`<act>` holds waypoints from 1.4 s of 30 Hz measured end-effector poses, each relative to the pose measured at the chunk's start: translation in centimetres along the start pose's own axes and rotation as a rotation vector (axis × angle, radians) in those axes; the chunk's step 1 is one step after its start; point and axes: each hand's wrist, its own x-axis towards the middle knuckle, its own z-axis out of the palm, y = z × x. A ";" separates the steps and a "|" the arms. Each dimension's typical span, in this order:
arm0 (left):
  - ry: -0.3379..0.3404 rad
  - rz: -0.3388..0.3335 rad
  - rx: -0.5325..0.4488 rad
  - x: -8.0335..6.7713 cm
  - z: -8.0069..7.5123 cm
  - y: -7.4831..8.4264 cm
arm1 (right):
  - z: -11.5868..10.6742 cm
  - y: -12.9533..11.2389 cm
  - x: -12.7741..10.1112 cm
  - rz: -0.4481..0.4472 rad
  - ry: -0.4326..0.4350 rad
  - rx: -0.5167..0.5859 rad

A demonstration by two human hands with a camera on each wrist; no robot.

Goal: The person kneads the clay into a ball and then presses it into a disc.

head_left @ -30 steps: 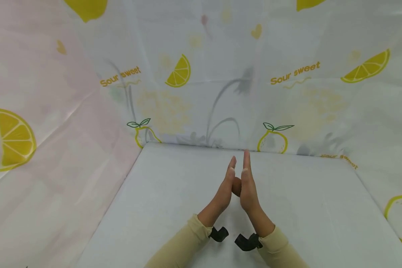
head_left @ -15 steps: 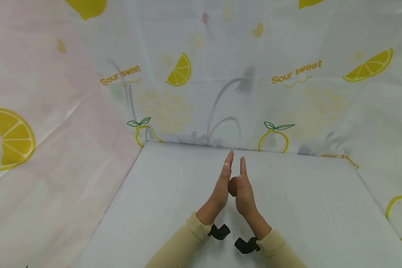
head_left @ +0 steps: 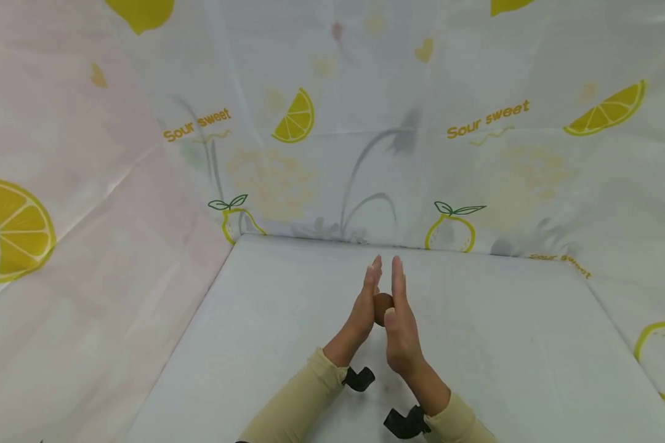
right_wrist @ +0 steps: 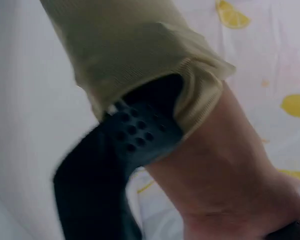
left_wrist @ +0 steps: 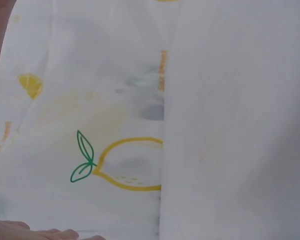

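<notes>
Small brown ball (head_left: 383, 304) pressed between flat palms; left hand (head_left: 362, 307) and right hand (head_left: 400, 317) upright, fingers straight, above the near-centre of the white table (head_left: 266, 332). Likely mid-roll between the palms; next move calls for even pressure. Lemon-print curtain (head_left: 476, 154) beyond.

The hands (head_left: 381, 307) slid, rolling the brown ball (head_left: 382, 304).

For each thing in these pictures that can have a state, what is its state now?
Ball: brown, pressed between both palms, above the table.
Left hand: fingers straight, palm against the ball.
Right hand: fingers straight, palm against the ball.
Table: white, flat, with sheets printed with lemons around it.
</notes>
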 end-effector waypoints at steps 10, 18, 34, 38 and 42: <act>-0.306 0.143 -0.007 -1.3 0.7 -0.5 | -2.1 2.4 2.6 0.276 0.062 0.104; -0.207 0.224 -0.054 -1.0 0.4 0.1 | -1.3 3.6 0.7 0.365 0.036 0.056; 0.005 0.025 -0.030 -0.2 0.2 -0.7 | 0.5 0.7 -0.1 0.010 -0.014 -0.056; -0.077 0.073 0.029 -0.6 0.5 -1.2 | -0.5 1.2 1.4 0.115 -0.001 0.037; -0.180 0.133 0.047 -1.1 0.5 -1.1 | -1.7 2.9 2.4 0.290 0.017 0.137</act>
